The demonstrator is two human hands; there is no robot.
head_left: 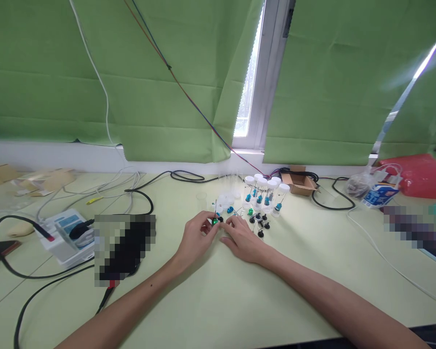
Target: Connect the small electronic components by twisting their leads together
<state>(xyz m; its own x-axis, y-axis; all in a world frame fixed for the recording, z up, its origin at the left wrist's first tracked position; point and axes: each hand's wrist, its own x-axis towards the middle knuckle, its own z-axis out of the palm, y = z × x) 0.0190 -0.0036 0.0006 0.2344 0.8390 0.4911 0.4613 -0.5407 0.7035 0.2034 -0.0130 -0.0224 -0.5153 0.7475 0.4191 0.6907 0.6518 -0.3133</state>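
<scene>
Nearest, the person's 2 bare forearms reach in over the pale table (210,310) and meet at its middle. The left hand (198,235) pinches a small green part (214,222) between thumb and fingertips, its thin metal pin (215,207) standing nearly upright above the grip. The right hand (242,238) lies just beside it, palm down and fingers loosely bent, the index finger reaching toward the left thumb; whether it grips anything, I cannot tell. Well to the left of the hands, a dark thing (125,247) is masked by pixelation, next to a white device (67,237) with black cables (12,277) about it. Close to the right hand's far side lie loose black parts (260,233), with a second green part (250,212) near them and a few blue parts (230,210) farther left, just past the fingers. Slightly beyond, a clear cup (201,202) stands to the left, and white-capped vials (278,206) stand in a close group to the right, blue parts with pins inside several. Behind the vials sits an open cardboard box (301,183); a red thing (416,175) lies far right. Farthest back, 2 green blinds (160,111) flank a narrow strip of bright window (249,92), with thin wires (192,100) slanting across the left blind.
</scene>
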